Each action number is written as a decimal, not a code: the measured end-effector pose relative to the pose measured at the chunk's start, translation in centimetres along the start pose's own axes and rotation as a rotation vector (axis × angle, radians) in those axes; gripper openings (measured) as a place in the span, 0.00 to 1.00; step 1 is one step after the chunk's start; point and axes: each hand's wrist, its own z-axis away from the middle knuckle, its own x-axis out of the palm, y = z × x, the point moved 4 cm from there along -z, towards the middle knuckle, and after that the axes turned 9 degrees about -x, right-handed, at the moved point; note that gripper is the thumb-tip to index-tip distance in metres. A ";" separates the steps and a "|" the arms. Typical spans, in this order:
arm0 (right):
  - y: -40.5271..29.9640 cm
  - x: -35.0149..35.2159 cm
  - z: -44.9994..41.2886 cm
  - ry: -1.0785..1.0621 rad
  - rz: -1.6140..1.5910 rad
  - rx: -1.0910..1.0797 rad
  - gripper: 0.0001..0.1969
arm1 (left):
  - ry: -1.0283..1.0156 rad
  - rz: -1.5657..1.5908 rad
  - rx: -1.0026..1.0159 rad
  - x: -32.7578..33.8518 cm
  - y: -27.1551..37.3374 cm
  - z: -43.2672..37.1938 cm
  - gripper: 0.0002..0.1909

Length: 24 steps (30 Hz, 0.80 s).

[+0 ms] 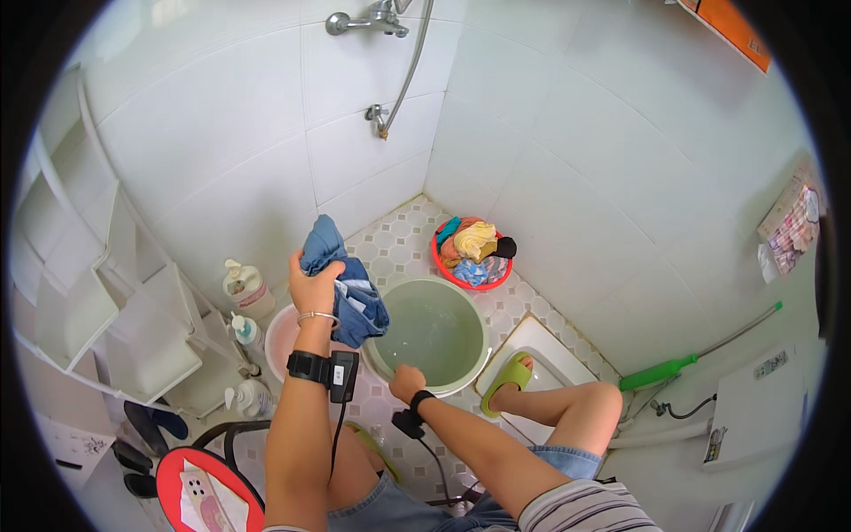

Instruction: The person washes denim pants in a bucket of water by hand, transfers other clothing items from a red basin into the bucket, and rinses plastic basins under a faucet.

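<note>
My left hand (311,287) grips a folded blue denim garment (362,306) together with a lighter blue cloth part (324,243), raised over the left side of a pale green bucket (487,356). White labels show on the denim. Under that hand, a pink basin (280,339) is partly covered by my arm and the garment. Water (432,326) stands in the bucket. At the bucket's near rim is my right hand (407,384), its fingers curled and nothing visible in them; whether it touches the rim is unclear.
A red basin (435,258) of bundled clothes stands by the corner. Pump bottles (249,287) line the left, beside a white shelf rack (143,332). A squat toilet (552,366) lies right, under my green slipper (508,382). A phone (206,495) rests on a red stool (173,479).
</note>
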 end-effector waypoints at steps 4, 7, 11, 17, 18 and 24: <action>0.6 -5.1 0.1 -0.024 -0.027 0.018 0.12 | -0.070 0.056 -0.009 1.4 0.1 0.8 0.32; 3.3 -8.4 -1.2 0.107 -0.214 0.159 0.13 | -0.069 0.022 -0.001 2.0 -0.5 0.7 0.32; 5.1 -9.8 -0.6 0.157 -0.227 0.190 0.13 | -0.030 -0.056 0.020 1.4 -2.9 -1.0 0.34; 7.1 -11.3 0.5 0.246 -0.300 0.177 0.14 | -0.039 -0.069 0.031 0.5 -3.6 -1.6 0.36; 7.9 -11.4 0.5 0.255 -0.326 0.204 0.14 | -0.037 -0.080 -0.005 0.6 -2.2 -0.1 0.36; 9.9 -12.8 -1.1 0.219 -0.362 0.283 0.14 | -0.063 -0.034 -0.035 1.6 -2.2 0.2 0.35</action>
